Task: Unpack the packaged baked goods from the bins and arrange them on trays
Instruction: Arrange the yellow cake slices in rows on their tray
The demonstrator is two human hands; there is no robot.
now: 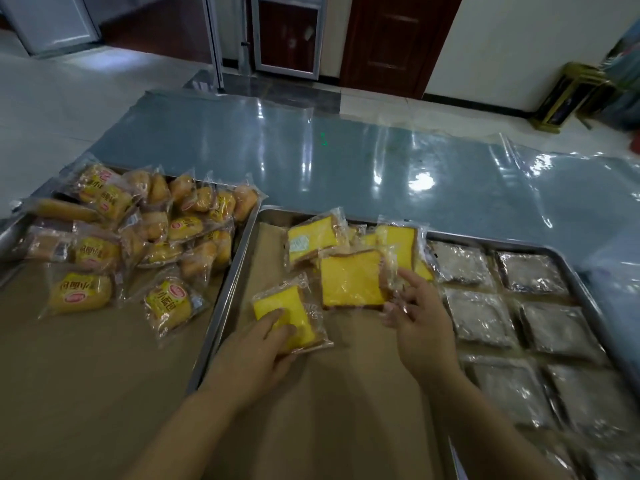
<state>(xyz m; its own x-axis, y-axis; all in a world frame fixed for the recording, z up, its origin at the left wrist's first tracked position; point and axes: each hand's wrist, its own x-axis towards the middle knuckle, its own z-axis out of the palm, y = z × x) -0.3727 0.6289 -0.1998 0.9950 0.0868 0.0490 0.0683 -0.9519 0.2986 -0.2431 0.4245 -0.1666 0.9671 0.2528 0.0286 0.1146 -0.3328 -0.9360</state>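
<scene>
- On the middle tray (239, 258), near its left rim, left hand (258, 351) is pinching a wrapped yellow cake slice (280, 311): thumb and fingers are lying on the pack's near-left corner, pack is sitting flat on the brown paper liner (332, 393).
- Just right of that, right hand (420, 327) is reaching into the slice pile; index finger is extended and touching the clear wrapper of the big centre slice (351, 284), other fingers are curling loosely at that wrapper's right edge. Can't tell if it's actually gripping.
- Behind those two, more wrapped yellow slices (313, 237) are overlapping in a loose heap at the tray's far edge, one showing a pale label.
- Right part of the same tray is holding grey wrapped flat packs (479, 315) in neat rows, edges nearly touching; contents too blurred to tell.
- Left tray (7, 233) is sitting right beside the middle one, rims nearly touching. Small packaged buns (180, 226) with yellow and red printing are lying jumbled across its far half; near half is showing bare brown paper.
- Both trays are resting on a table covered with shiny clear plastic sheet (346, 150), wrinkled at the right.
- Beyond the table: pale floor, dark wooden door (394, 39), gold-coloured stand (568, 95) by the white wall.
</scene>
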